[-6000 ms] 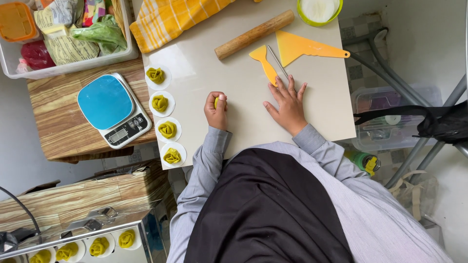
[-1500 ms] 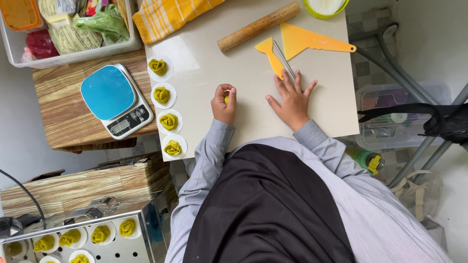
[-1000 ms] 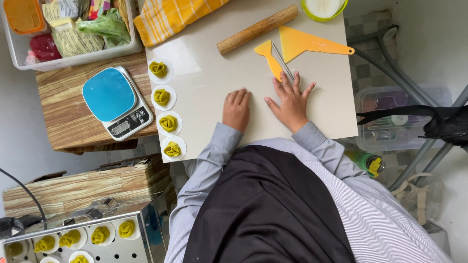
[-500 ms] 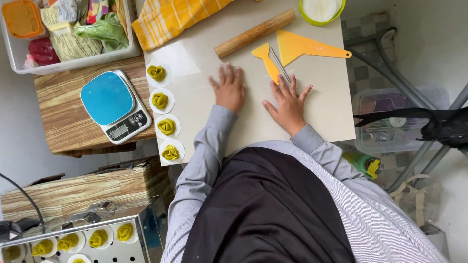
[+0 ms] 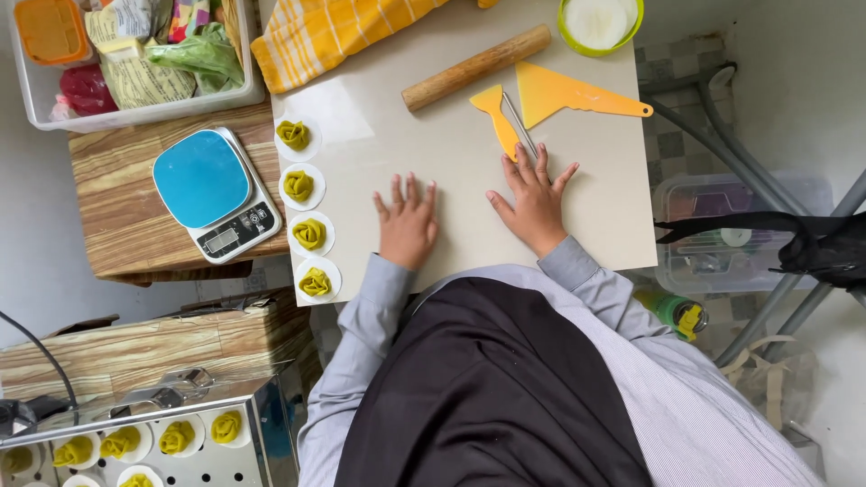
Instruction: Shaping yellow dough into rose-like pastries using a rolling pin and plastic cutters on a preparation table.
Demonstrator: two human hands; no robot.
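Left hand (image 5: 408,224) flat and spread on the white board (image 5: 379,144), dough beneath it hidden if any, right hand (image 5: 534,198) spread, fingertips touching yellow scraper (image 5: 498,117), four green dumplings (image 5: 307,216) along board's left edge

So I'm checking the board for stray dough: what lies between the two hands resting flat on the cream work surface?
In the head view, only bare cream work surface shows between the left hand and right hand.
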